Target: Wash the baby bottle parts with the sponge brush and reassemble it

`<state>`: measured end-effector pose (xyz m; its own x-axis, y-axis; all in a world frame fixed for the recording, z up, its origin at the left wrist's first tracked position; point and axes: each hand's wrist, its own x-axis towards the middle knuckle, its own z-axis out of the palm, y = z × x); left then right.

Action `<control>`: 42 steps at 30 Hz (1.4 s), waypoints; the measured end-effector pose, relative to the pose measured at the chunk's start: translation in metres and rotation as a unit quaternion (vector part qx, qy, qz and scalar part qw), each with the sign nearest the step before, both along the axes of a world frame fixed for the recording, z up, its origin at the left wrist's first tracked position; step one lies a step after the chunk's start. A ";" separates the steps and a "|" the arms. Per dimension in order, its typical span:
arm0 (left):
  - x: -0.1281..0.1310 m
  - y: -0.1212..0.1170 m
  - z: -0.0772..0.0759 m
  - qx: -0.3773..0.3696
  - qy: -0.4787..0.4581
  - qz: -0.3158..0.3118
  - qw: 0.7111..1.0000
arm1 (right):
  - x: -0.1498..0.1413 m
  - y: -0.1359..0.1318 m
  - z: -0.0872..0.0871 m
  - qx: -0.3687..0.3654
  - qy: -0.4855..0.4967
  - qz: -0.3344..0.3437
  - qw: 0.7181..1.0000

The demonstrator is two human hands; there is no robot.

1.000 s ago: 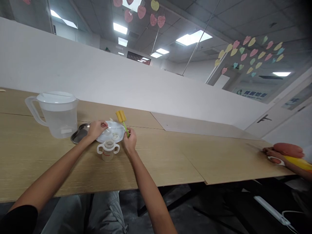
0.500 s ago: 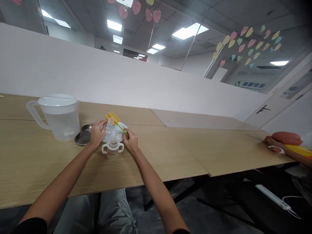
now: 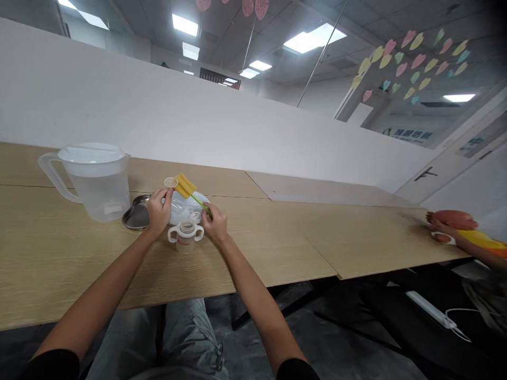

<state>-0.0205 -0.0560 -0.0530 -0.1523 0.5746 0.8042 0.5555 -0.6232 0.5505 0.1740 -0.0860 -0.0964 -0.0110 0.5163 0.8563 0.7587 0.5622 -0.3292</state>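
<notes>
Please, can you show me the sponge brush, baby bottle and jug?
sponge brush (image 3: 185,186): head view, on the yellow sponge
baby bottle (image 3: 185,245): head view, on its body
jug (image 3: 102,198): head view, on its body

At the middle of the frame, the left hand (image 3: 159,211) pinches a small round disc (image 3: 170,182), and the right hand (image 3: 215,225) grips the green stem of a yellow sponge bottle brush (image 3: 185,186). Just below stands a two-handled baby bottle (image 3: 185,237), near a white dish (image 3: 200,199). A lidded plastic pitcher (image 3: 95,182) and a steel tray (image 3: 133,221) sit to the left on the desk (image 3: 277,248). A co-worker's hand (image 3: 441,224) rests at the far right.
</notes>
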 end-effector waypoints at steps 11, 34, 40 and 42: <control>-0.034 0.018 0.006 -0.075 -0.027 0.091 0.993 | 0.000 -0.002 0.002 -0.006 0.034 -0.002 0.999; -0.064 0.031 -0.013 -0.145 0.210 0.169 0.952 | 0.001 0.005 0.000 -0.034 0.050 -0.022 0.998; -0.024 0.024 -0.001 -0.118 0.285 -0.016 0.951 | 0.002 0.006 0.002 -0.042 0.032 -0.028 0.998; -0.018 0.027 -0.004 -0.181 0.303 -0.049 0.934 | 0.002 0.006 0.002 -0.043 0.032 -0.034 0.998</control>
<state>-0.0388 -0.0295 -0.0574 0.3341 0.8136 0.4758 0.7840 -0.5201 0.3389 0.1760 -0.0805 -0.0944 0.0796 0.5857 0.8066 0.7708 0.4770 -0.4224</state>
